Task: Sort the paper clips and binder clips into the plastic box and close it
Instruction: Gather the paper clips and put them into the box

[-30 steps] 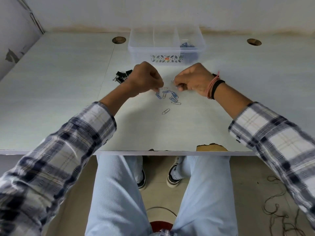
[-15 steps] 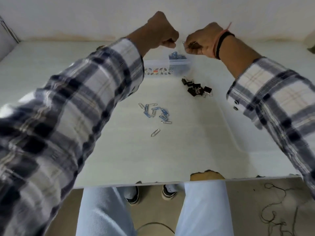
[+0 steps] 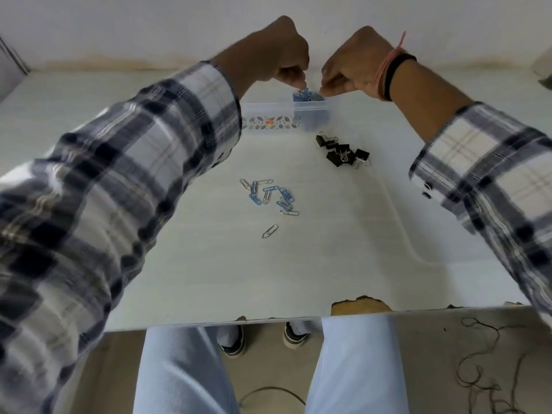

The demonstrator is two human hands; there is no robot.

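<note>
The clear plastic box [image 3: 268, 109] stands at the back of the table, and my left sleeve hides its left part. Its right compartment holds a heap of blue paper clips [image 3: 309, 96]. My left hand [image 3: 277, 55] hovers just above that heap, its fingers pinched on a paper clip that hangs from the tips. My right hand [image 3: 352, 67] is beside it over the same compartment, fingertips pinched together; I cannot see anything between them. Several loose paper clips [image 3: 273, 195] lie mid-table, one stray clip [image 3: 269, 231] nearer me. Black binder clips [image 3: 343, 153] are piled right of the box front.
The white table [image 3: 328, 258] has a chipped front edge [image 3: 360, 306]. A wall rises directly behind the box. My knees and shoes show under the table, and tangled thread [image 3: 484, 372] lies on the floor at the right.
Both hands rose from the loose clips on the table and moved back over the box's right compartment. They have since dropped slightly closer to the heap.
</note>
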